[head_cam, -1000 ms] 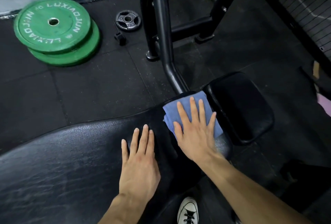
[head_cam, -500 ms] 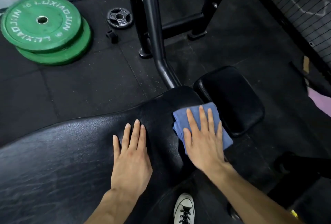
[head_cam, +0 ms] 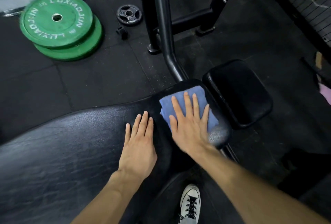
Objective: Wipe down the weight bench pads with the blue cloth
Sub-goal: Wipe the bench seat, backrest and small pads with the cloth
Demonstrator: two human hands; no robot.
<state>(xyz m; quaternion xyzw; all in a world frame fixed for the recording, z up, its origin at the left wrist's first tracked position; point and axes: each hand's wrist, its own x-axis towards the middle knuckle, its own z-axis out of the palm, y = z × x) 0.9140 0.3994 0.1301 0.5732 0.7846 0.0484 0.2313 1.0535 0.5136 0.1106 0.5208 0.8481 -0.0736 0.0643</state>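
A long black bench pad (head_cam: 62,152) fills the lower left and narrows toward the right. On its narrow end lies the folded blue cloth (head_cam: 197,95), pressed flat under my right hand (head_cam: 189,125) with fingers spread. My left hand (head_cam: 139,145) rests palm-down on the pad just left of the cloth, holding nothing. A smaller black seat pad (head_cam: 241,95) sits right beside the cloth's far edge.
Two stacked green weight plates (head_cam: 59,25) lie on the black rubber floor at upper left, with a small black plate (head_cam: 129,14) and a collar (head_cam: 122,32) nearby. A black steel rack frame (head_cam: 164,27) rises behind the bench. My white shoe (head_cam: 190,204) shows below.
My right hand has slid the cloth back toward the far tip of the long pad, after drawing it nearer half a second ago. My left hand stays planted on the pad.
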